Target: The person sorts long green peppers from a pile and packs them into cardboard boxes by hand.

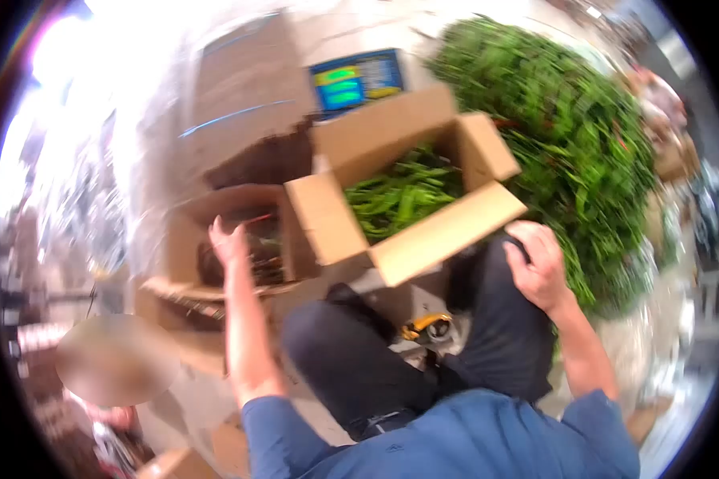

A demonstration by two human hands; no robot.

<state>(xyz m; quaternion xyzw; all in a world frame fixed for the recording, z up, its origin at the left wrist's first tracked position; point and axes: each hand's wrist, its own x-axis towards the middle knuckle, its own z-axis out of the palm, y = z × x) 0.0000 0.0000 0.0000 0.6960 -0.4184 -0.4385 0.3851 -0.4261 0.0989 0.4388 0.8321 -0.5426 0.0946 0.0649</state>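
My left hand [228,241] reaches over a cardboard box [188,223] on the left, fingers apart with nothing in them. Inside that box lie dark contents too blurred to name, and a thin red piece [258,218], perhaps a pepper, shows near my fingertips. In front of me stands an open carton [327,219], partly filled with long green peppers [403,195]. My right hand [537,263] is at my right knee, close to the carton's front flap; its thumb stands apart from the slightly bent fingers and I see nothing held.
A large heap of green peppers [555,120] lies to the right. Behind the carton is a blue device with a lit display [339,86], likely a scale. A yellow tape dispenser [427,326] sits between my legs. Another person [116,415] is at lower left.
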